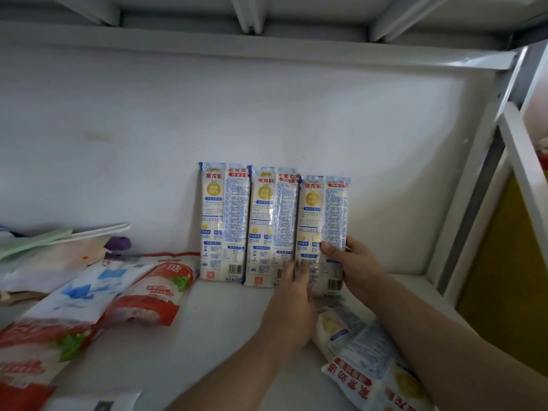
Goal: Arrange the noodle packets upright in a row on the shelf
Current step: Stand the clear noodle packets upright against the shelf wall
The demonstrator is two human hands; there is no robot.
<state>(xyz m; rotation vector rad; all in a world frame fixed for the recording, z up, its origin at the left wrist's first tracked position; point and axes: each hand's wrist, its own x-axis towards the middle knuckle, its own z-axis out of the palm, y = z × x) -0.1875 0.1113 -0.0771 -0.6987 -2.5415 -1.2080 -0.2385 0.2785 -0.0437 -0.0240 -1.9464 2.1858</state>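
We've got two noodle packets (pixel 225 221) upright at the shelf's (pixel 222 321) back edge. Our right hand (pixel 358 262) grips a third packet (pixel 323 215), left hand (pixel 296 283) on it, grip unclear. Flat packets (pixel 370 360) wait front-right.

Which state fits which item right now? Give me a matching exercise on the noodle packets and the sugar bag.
1. leftmost noodle packet
2. rightmost upright noodle packet
3. spare noodle packets
4. red sugar bag

a. lying flat at the shelf's front right
b. gripped by the right hand, left hand touching it
c. lying flat at the left
d. upright against the back wall, untouched

Pairs: 1-d, 2-b, 3-a, 4-c.
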